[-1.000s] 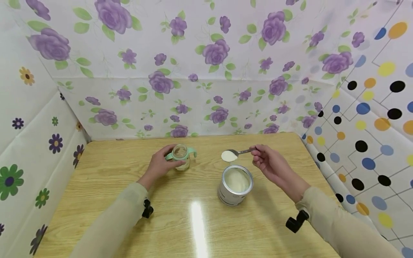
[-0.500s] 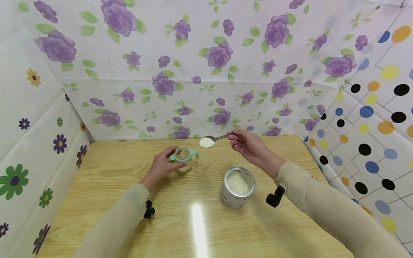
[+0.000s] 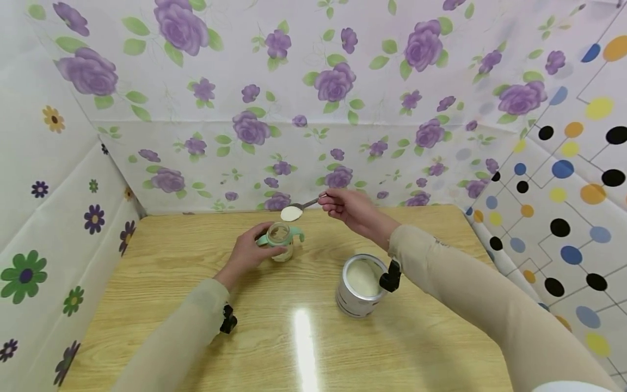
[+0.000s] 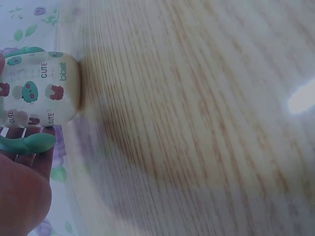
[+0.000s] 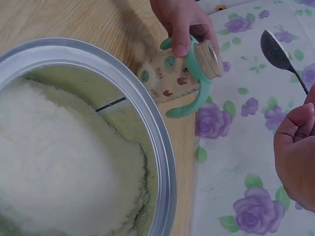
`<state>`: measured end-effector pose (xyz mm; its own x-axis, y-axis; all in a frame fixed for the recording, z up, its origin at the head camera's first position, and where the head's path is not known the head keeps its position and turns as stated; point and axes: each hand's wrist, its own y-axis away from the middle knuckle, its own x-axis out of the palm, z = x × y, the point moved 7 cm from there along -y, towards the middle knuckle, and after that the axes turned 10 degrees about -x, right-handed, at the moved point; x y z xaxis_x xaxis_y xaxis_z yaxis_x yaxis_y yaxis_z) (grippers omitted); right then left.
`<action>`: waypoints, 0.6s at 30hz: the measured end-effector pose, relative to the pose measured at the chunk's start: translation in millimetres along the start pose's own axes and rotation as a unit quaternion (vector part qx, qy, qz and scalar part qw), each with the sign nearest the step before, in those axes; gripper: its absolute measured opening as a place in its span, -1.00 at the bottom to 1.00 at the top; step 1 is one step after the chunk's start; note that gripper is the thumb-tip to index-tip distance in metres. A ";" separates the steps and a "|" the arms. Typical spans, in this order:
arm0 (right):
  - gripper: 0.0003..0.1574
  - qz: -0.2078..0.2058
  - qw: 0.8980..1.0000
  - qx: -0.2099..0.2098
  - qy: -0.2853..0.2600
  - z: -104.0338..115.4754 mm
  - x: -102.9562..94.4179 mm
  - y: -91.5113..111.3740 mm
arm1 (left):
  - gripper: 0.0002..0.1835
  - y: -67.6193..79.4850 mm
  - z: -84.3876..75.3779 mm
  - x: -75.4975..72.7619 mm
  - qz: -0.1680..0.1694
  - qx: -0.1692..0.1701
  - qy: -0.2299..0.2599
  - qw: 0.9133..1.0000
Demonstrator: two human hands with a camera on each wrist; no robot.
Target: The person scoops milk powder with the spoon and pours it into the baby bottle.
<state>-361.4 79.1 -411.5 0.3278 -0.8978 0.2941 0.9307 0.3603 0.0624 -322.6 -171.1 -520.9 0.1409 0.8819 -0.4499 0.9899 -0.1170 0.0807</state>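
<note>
On the table stands a clear baby bottle with a green two-handled collar and an open mouth. My left hand grips its side, thumb across the front; printed bears and "CUTE" show on the bottle in the left wrist view. My right hand pinches the handle of a metal spoon heaped with white powder. The spoon's bowl is above and slightly right of the bottle's mouth, apart from it. In the right wrist view the spoon shows its underside.
An open tin of white powder stands right of the bottle, under my right forearm. Its metal rim looms large in the right wrist view. Floral cloth hangs behind the wooden table, with patterned cloth at both sides.
My right hand has carried the loaded spoon left and slightly up, from behind the tin to near the bottle's mouth. The left hand keeps its grip on the bottle.
</note>
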 end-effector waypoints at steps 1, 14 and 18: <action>-0.68 0.000 1.000 0.001 0.004 -1.2 1.3 -2.2 | -0.23 0.4 -0.6 0.1 0.000 0.001 0.000 1.000; -0.55 0.020 0.997 0.001 0.072 -19.6 8.2 -23.3 | -0.24 -1.1 -0.9 0.3 -0.004 -0.004 -0.001 1.000; -0.48 0.030 0.995 0.004 0.095 -23.7 11.6 -26.0 | -0.24 -1.8 -0.7 0.1 -0.004 -0.002 0.001 1.000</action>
<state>-378.0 53.3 -432.3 0.4091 -0.9057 0.1115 0.9071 0.4169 0.0580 -324.4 -170.5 -520.5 0.1321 0.8834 -0.4496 0.9910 -0.1070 0.0810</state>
